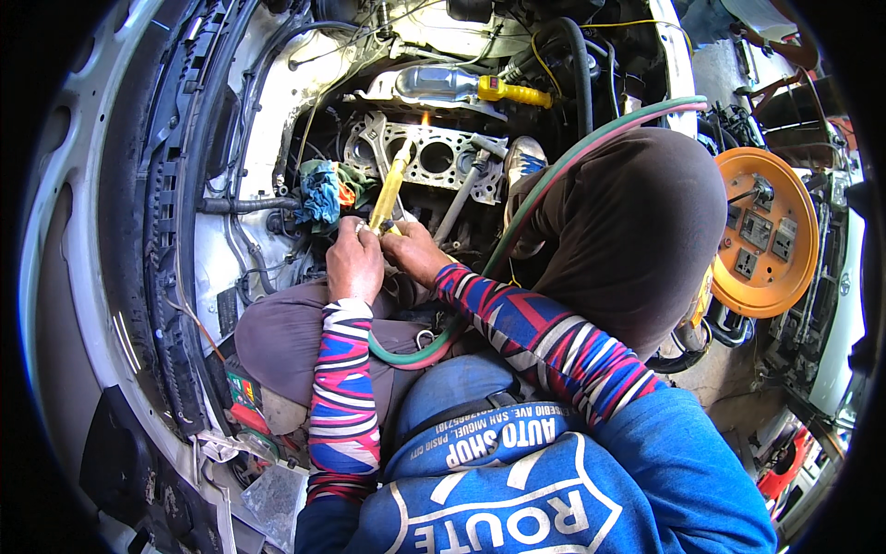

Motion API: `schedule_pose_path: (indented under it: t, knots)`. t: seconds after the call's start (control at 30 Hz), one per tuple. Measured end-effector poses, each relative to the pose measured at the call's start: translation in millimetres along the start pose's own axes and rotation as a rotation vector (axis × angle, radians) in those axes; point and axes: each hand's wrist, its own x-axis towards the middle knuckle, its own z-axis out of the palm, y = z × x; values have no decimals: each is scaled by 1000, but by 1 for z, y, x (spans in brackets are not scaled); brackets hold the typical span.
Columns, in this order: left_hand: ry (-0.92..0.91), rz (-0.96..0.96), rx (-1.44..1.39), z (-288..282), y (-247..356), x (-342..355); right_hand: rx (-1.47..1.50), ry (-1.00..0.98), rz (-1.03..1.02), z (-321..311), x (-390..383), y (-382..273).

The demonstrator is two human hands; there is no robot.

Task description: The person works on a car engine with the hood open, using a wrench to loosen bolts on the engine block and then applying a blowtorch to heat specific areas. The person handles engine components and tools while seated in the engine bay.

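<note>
My left hand and my right hand meet at the lower end of a yellow gas torch, fingers closed around its valve end. A small orange flame burns at the torch's tip, which points away from me over the engine block with its round open bores. An adjustable wrench rests at the block's left side. On its right lies a hammer, its head on the block. Just left of the torch sits a crumpled blue cloth.
Paired green and red hoses arch past my right knee and curve near my lap. A caged work lamp with a yellow handle lies beyond the block. An orange cable reel with sockets stands to the right. Car bodywork borders the left.
</note>
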Motion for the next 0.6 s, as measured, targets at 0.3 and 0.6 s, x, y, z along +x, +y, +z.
schedule_pose_path:
  t: [0.3,0.6]
  knots:
    - [0,0,-5,0,0,0,-26,-7,-9,-1,3,2]
    - [1,0,-4,1,-1,0,-41,-17,16,-2,2,2]
